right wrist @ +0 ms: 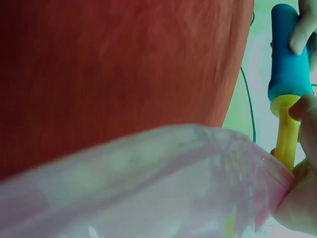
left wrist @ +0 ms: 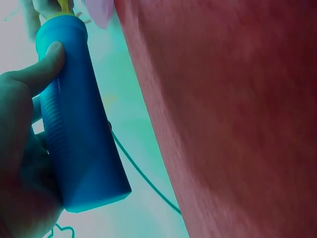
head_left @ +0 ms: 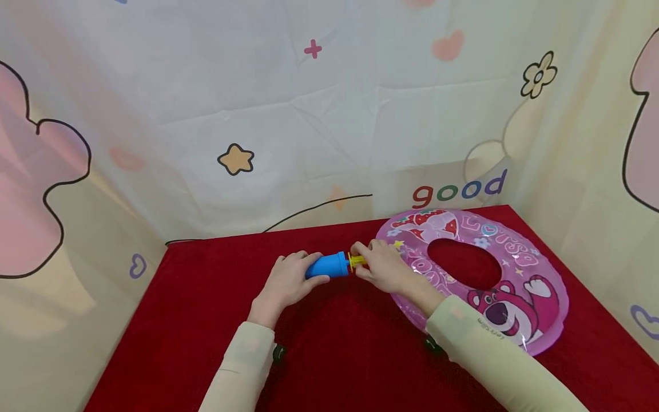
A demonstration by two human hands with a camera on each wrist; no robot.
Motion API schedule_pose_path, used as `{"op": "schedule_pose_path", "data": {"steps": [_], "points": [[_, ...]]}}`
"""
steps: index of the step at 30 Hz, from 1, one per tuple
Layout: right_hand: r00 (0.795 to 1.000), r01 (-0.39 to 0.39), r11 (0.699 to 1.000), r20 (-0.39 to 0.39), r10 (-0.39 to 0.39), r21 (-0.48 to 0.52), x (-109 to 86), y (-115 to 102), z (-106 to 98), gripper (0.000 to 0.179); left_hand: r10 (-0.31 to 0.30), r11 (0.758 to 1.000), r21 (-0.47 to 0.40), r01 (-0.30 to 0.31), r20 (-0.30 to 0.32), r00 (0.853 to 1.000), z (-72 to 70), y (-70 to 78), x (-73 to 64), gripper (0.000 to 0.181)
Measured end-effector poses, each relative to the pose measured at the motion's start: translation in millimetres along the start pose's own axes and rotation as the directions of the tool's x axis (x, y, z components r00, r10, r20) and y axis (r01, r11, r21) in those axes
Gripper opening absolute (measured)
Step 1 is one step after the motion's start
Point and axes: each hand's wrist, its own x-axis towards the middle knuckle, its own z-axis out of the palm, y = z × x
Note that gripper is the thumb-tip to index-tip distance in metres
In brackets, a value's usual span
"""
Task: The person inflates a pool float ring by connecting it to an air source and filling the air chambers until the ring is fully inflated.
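A hand air pump with a blue barrel (head_left: 329, 265) lies across the middle of the head view, its yellow rod (head_left: 356, 261) pointing right. My left hand (head_left: 292, 276) grips the barrel, and in the left wrist view the thumb lies along the blue side (left wrist: 79, 124) near the yellow end. At that other end, the fingers of my right hand (head_left: 383, 264) curl round the yellow rod. The right wrist view shows the rod (right wrist: 286, 141) with a flared collar against the barrel. A pink-purple swim ring (head_left: 525, 274) lies beneath my right forearm, puffed out.
Red cloth (head_left: 216, 309) covers the table. A pale printed curtain (head_left: 309, 114) hangs behind and at both sides, close to the table's back edge. The ring takes up the right part of the table.
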Motion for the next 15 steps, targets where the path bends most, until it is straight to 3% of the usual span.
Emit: {"op": "schedule_pose_path", "data": {"steps": [7,15], "points": [[1.0,0.018,1.0,-0.007,-0.018,0.01,-1.5,10.6,-9.9,0.032,-0.036,0.999,-0.033,0.036,0.014,0.999,-9.6,-25.5,-11.8,0.059],[0.999,0.016,1.0,-0.043,-0.016,0.001,-3.7,21.4,-14.8,0.033,-0.056,0.997,-0.053,0.057,0.021,0.998,-31.5,-54.2,-22.5,0.055]]}}
